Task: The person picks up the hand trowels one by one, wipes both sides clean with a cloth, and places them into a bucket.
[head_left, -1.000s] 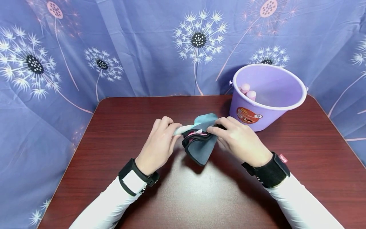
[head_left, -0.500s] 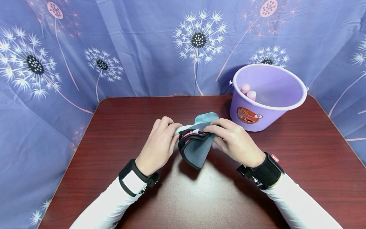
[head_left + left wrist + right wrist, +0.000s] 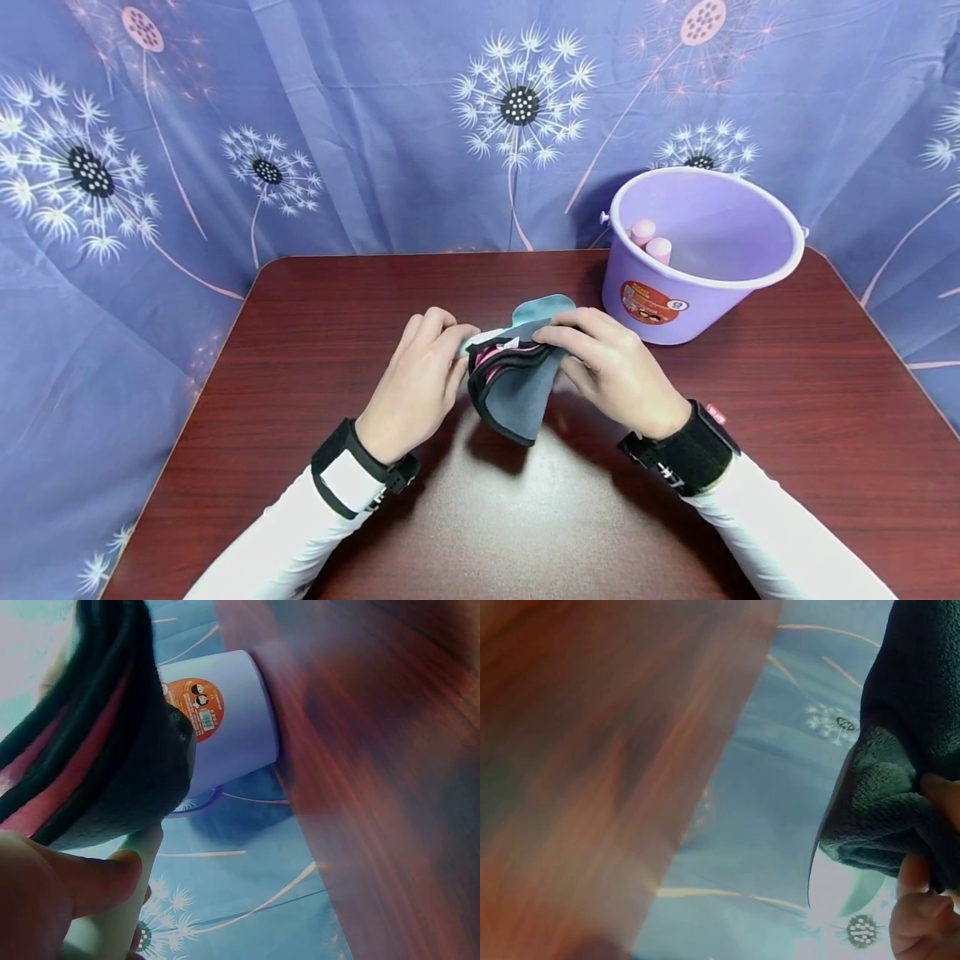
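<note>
Above the middle of the table, a folded grey fleecy cloth [image 3: 517,404] with black edging hangs in a curve. Pink layers [image 3: 79,761] show between its dark edges, and a small white tag [image 3: 511,342] sits at its top. Behind it rises a flat, rounded teal piece [image 3: 542,308]. My left hand [image 3: 420,379] grips a pale green handle-like bar [image 3: 112,919], its thumb lying along it. With thumb and fingers, my right hand [image 3: 618,367] pinches the cloth's upper right part. The right wrist view shows fleece bunched at those fingers [image 3: 915,915]. How cloth and bar join is hidden.
A purple bucket [image 3: 705,292] stands at the table's back right, holding pink cylindrical things [image 3: 658,250] with rounded tops. The reddish-brown table [image 3: 337,292] ends at a blue dandelion-print curtain [image 3: 375,125] behind it.
My right hand has moved a little to the left, closer to the left hand, and the cloth's hanging part has shifted left and slightly lower. The left hand stays nearly still.
</note>
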A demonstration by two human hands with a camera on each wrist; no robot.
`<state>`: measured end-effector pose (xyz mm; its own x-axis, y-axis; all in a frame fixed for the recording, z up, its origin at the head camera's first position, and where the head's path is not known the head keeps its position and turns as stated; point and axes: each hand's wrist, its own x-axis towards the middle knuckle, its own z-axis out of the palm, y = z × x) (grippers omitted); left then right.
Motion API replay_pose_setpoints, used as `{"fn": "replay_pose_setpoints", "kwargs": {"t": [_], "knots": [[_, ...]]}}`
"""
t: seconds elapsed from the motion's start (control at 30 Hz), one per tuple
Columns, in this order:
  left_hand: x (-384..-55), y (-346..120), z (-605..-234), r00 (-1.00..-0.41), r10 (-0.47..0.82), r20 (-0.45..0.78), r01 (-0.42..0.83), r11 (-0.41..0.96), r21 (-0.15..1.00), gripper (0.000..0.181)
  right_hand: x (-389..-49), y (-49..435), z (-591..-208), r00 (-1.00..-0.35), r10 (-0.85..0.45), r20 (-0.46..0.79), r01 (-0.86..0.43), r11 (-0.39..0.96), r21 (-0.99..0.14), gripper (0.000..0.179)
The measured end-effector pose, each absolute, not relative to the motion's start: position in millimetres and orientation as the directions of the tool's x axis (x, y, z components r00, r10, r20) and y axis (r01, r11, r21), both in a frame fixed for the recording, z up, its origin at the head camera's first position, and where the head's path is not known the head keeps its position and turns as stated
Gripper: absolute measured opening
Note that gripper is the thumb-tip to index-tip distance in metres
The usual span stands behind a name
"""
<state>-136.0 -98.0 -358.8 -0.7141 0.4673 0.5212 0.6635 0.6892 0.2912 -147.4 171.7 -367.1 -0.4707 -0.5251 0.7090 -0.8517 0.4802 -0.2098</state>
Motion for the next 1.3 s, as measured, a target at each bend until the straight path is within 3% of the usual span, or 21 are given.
{"fn": "replay_pose_setpoints", "kwargs": {"t": [0.27, 0.5, 0.87, 1.3], "knots": [[-134, -98, -358, -0.702, 0.479, 0.528, 0.682, 0.665, 0.304, 0.025, -145, 171, -360, -0.346, -0.625, 0.7, -0.86, 0.509, 0.03, 0.035], [-134, -99, -355, -0.684, 0.488, 0.542, 0.697, 0.657, 0.288, 0.026, -142, 171, -351, -0.322, -0.659, 0.68, -0.859, 0.505, 0.084, 0.038], [-136, -104, -350, -0.685, 0.47, 0.557, 0.691, 0.662, 0.292, 0.027, -146, 186, -349, -0.398, -0.656, 0.641, -0.825, 0.561, 0.062, 0.033], [-135, -111, -340, -0.694, 0.426, 0.58, 0.664, 0.691, 0.287, 0.027, -151, 210, -338, -0.488, -0.599, 0.635, -0.721, 0.686, 0.093, 0.039]]}}
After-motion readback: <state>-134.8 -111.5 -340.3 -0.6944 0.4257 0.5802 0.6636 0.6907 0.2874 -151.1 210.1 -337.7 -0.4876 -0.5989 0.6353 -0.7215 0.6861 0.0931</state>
